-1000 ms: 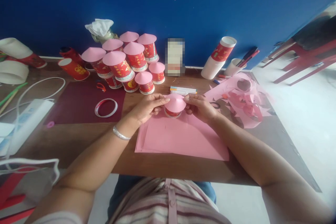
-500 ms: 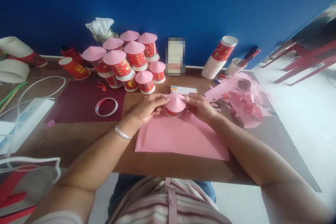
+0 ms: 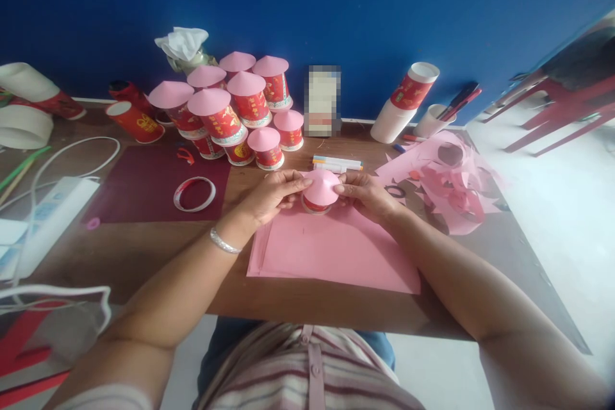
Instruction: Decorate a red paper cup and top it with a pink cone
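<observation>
A pink paper cone [image 3: 321,188] sits like a roof on a short red paper cup [image 3: 316,207], of which only the lower part shows. My left hand [image 3: 278,193] pinches the cone's left edge between thumb and fingers. On the opposite side, my right hand [image 3: 362,195] grips its right edge the same way. Below the cup lies a stack of pink paper sheets [image 3: 331,250]. Several finished-looking red cups with pink cone tops [image 3: 250,102] stand grouped behind my left hand.
Markers [image 3: 337,163] lie just behind the cone. Pink paper scraps [image 3: 449,186] and a dark ring [image 3: 396,191] are at the right, near stacked cups [image 3: 403,102] and a pen cup [image 3: 432,120]. A cut cup ring [image 3: 194,194] and a power strip [image 3: 52,224] are at left.
Both hands stay on the cone's edges with hardly any movement. The view has shifted very slightly.
</observation>
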`<state>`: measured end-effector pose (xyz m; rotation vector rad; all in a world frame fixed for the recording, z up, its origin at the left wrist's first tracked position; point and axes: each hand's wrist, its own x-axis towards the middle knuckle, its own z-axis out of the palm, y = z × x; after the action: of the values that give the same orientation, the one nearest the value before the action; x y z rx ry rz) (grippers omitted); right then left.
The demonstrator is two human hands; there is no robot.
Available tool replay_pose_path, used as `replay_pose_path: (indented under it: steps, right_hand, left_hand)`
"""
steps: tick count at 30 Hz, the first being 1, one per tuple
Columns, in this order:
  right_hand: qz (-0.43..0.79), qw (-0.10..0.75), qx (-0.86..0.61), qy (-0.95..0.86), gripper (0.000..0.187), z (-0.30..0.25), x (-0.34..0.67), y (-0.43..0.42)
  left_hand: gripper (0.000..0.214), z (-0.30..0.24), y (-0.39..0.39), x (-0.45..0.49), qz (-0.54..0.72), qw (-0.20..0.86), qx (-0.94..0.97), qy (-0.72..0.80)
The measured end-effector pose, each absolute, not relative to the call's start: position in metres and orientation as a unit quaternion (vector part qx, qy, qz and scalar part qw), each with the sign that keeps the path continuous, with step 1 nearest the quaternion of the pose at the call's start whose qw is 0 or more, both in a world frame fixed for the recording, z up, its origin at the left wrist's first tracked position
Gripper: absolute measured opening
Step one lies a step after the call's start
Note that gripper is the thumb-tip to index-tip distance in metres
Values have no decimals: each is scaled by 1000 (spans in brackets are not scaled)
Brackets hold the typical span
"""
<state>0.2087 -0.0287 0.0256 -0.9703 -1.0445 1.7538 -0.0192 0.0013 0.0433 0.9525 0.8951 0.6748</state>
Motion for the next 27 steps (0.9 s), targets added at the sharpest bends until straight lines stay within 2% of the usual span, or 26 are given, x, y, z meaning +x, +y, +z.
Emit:
replay_pose_path:
  steps: [27]
  right_hand:
    - [690,411,-376,-463,40,18,214,-24]
  left_hand:
    - [41,30,8,-22,298,779,428,348]
